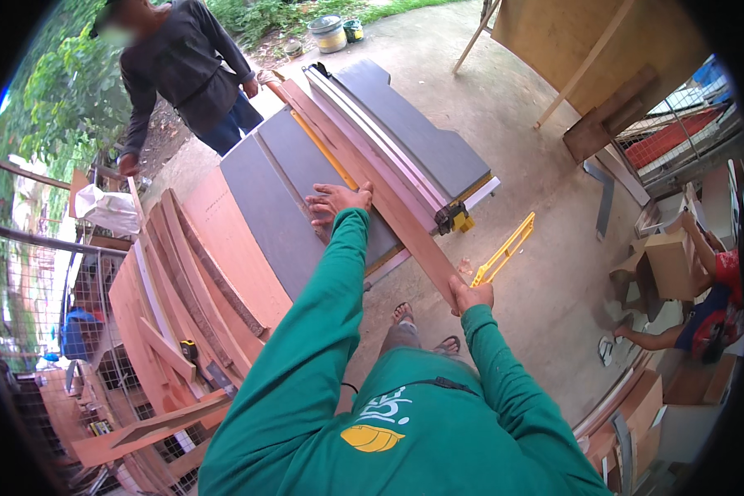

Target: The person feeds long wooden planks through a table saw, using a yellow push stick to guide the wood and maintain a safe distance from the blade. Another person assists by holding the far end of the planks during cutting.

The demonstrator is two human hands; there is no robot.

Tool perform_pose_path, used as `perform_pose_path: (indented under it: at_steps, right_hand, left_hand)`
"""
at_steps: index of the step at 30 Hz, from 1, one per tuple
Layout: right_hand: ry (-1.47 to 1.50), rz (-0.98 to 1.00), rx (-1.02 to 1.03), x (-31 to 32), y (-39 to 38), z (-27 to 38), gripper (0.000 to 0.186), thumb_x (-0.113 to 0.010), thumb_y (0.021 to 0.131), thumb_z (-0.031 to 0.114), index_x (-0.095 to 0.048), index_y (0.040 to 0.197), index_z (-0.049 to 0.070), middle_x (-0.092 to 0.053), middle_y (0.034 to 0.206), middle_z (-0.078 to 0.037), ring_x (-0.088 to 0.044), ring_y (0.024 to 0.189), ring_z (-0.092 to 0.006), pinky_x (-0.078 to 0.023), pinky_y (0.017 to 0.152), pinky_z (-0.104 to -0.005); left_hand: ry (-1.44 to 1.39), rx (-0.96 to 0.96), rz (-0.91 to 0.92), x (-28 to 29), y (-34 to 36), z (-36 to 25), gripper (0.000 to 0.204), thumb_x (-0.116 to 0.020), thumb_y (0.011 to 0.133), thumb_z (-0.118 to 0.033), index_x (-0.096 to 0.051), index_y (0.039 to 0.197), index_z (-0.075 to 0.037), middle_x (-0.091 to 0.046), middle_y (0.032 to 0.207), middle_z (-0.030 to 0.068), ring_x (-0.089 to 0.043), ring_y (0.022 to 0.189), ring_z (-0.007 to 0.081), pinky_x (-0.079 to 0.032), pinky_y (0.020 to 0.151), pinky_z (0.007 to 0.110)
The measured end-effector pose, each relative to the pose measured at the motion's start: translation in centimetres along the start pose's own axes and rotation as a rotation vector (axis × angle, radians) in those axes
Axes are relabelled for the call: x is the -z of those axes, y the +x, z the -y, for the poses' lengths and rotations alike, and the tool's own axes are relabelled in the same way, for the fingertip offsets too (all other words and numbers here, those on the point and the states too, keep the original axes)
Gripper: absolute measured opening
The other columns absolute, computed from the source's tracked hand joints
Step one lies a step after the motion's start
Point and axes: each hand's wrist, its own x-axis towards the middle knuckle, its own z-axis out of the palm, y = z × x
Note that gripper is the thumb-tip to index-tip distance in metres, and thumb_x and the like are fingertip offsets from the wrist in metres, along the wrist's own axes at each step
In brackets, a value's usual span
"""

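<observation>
A long reddish-brown wooden board (405, 223) lies lengthwise over the grey table saw (285, 178), along the pale fence (388, 153). Its near end sticks out past the saw's front edge. My left hand (339, 202) lies at the board's left edge, fingers spread toward the saw top. Around the board's near end, my right hand (474, 295) is closed. A yellow open-framed push stick (504, 252) slants up and right from that hand; whether the fingers grip it too is unclear. Beside the board's far half runs a narrow yellow strip (318, 145). The blade is not visible.
A person in dark clothes (186, 66) stands beyond the saw at the left. Long boards (194, 273) and a tape measure (189, 350) lie to my left. Another person (715, 285) is low at the right, near wooden pieces. A plywood panel (570, 50) leans at the back right.
</observation>
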Motion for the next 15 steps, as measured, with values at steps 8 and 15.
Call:
perform_pose_path:
  at_steps: [8, 15]
  right_hand:
    - [-0.006, 0.047, -0.064, -0.3, -0.1, 1.7, 0.083, -0.094, 0.075, 0.036, -0.053, 0.131, -0.012, -0.073, 0.116, -0.026, -0.079, 0.088, -0.0354, -0.067, 0.066, -0.0442]
    - [-0.009, 0.027, -0.013, -1.8, 0.5, 1.3, 0.083, -0.095, 0.074, 0.037, -0.057, 0.128, -0.012, -0.072, 0.118, -0.027, -0.078, 0.098, -0.0380, -0.066, 0.080, -0.0453]
  left_hand:
    - [-0.014, -0.026, 0.069, 0.4, -1.6, 1.2, 0.157, -0.085, 0.070, -0.077, 0.001, 0.170, 0.007, 0.004, 0.180, 0.0262, 0.005, 0.169, 0.0329, 0.001, 0.127, 0.075]
    - [0.051, -0.017, 0.038, 0.3, -0.8, 0.6, 0.153, -0.088, 0.070, -0.072, -0.001, 0.171, 0.005, 0.002, 0.179, 0.0302, 0.000, 0.168, 0.0403, -0.004, 0.129, 0.073]
